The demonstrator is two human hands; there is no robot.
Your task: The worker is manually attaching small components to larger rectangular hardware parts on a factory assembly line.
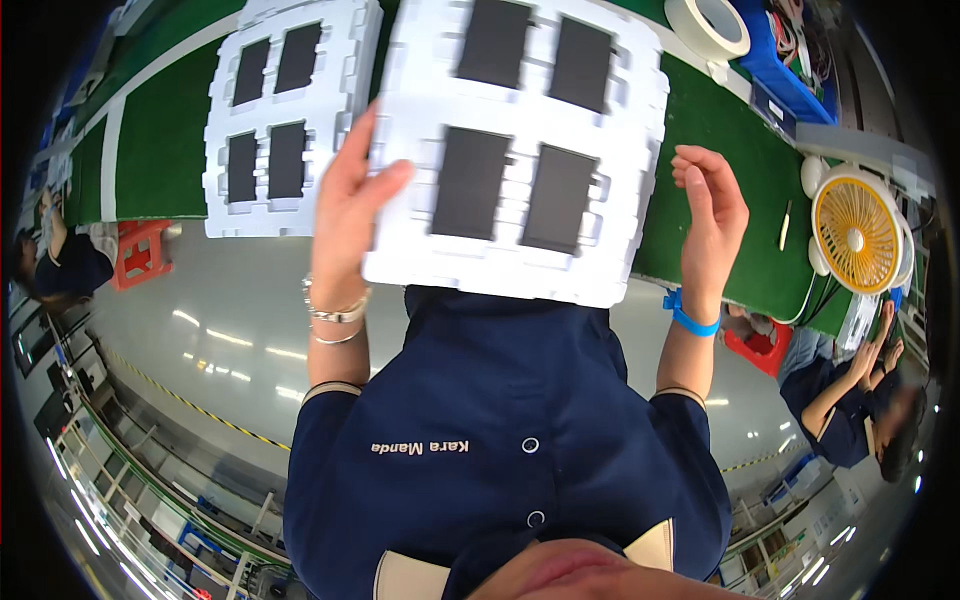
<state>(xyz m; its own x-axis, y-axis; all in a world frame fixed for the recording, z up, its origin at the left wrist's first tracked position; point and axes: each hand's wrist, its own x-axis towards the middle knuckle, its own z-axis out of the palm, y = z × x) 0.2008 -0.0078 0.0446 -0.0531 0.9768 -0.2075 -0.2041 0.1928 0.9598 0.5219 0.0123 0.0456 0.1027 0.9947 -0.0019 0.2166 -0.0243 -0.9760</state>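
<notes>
A white moulded plastic tray [490,275] lies in front of me, its near edge jutting over the green table edge. Several flat black rectangular pieces [470,183] sit in its pockets. My left hand [348,205] is closed on the tray's left edge, thumb on top and the other fingers partly hidden. Off the tray's right side, my right hand [714,220] hovers with bent, loosely parted fingers and nothing visible in it. Another white tray [255,218], with similar black pieces, stands to the left, seemingly on a stack.
Green matting covers the table [160,160]. At the right are a white-and-yellow fan [857,235], a thin pale tool [785,225], a roll of tape [708,27] and a blue bin [800,85]. Co-workers sit at both sides, near red stools [143,255].
</notes>
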